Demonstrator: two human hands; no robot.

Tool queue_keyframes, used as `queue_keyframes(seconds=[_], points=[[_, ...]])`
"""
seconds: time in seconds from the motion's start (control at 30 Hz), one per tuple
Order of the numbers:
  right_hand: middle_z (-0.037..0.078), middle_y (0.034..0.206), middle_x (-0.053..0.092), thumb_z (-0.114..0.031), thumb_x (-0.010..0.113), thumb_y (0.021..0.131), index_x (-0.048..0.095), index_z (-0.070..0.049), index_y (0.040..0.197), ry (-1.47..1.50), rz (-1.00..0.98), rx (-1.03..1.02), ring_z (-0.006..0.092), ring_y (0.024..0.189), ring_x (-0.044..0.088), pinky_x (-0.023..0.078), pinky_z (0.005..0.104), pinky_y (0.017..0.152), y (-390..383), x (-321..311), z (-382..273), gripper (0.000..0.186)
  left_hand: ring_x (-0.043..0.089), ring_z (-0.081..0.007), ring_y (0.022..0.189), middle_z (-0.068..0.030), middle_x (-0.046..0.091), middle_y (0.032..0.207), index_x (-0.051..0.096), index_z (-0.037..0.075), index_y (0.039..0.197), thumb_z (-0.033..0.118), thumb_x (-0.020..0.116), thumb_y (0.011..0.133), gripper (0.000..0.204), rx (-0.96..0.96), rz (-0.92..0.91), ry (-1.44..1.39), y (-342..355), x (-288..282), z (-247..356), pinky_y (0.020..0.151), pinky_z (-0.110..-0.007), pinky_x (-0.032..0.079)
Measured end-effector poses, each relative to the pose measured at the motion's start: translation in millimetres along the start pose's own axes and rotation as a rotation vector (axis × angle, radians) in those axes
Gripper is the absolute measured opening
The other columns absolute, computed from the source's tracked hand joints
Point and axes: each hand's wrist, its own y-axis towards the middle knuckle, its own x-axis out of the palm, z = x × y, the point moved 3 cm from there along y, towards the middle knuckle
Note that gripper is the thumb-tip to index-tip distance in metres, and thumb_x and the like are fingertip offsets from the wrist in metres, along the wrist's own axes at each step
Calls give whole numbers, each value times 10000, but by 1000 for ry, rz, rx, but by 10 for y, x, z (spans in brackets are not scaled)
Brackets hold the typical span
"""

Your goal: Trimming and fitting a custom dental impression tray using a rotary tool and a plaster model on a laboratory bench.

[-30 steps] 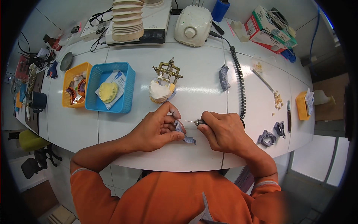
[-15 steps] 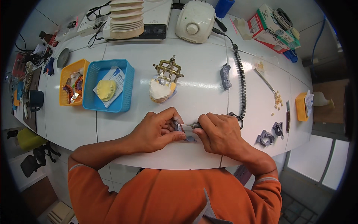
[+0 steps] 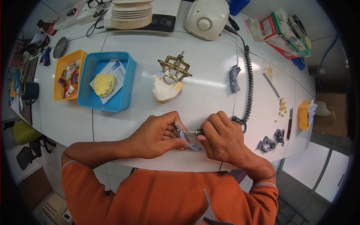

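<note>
Close to the table's front edge, my left hand (image 3: 150, 138) pinches a small blue-grey dental piece (image 3: 182, 135) between thumb and fingers, which partly cover it. My right hand (image 3: 227, 138) is wrapped round a rotary handpiece (image 3: 198, 132), its thin metal tip pointing left and meeting the piece, though exact contact is too small to tell. Just below the fingertips, another blue-grey scrap (image 3: 194, 147) lies on the table. Beyond my hands stands a brass articulator (image 3: 176, 67) with a white and yellow plaster model (image 3: 165, 90) at its near end.
A coiled cord (image 3: 248, 82) runs from the cream control box (image 3: 207, 20) toward my right hand. Blue-grey moulds (image 3: 266, 144), a knife (image 3: 290, 123), a metal tool (image 3: 272, 85) and small cream teeth (image 3: 282, 107) lie right. A blue basket (image 3: 129, 82) and yellow basket (image 3: 60, 80) stand left.
The whole view has shifted and turned slightly. Both hands keep their grips, and the handpiece tip stays at the piece, which looks slightly turned between my left fingers.
</note>
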Motion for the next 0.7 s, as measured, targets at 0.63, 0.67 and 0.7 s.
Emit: queue_keyframes(seconds=[0.63, 0.67, 0.7], points=[[47, 841, 544, -273, 771, 938, 595, -65, 896, -43, -3, 18, 203, 770, 605, 515, 330, 572, 11, 46, -45, 276, 788, -174, 976, -185, 759, 976, 508, -53, 1176, -8, 701, 1045, 237, 18, 25, 6, 0, 22, -10, 840, -269, 651], [47, 841, 544, -273, 771, 938, 595, -65, 896, -44, -3, 18, 203, 770, 605, 515, 330, 572, 12, 45, -46, 276, 788, -174, 976, -185, 759, 976, 508, -53, 1176, -8, 701, 1045, 237, 18, 25, 6, 2, 21, -5, 840, -269, 651], [46, 841, 544, -276, 771, 939, 594, -66, 894, -43, -10, 23, 202, 770, 606, 515, 330, 572, 13, 45, -45, 278, 788, -173, 974, -185, 759, 975, 508, -53, 1175, -8, 700, 1045, 237, 14, 23, 24, 3, 19, 2, 840, -269, 651]])
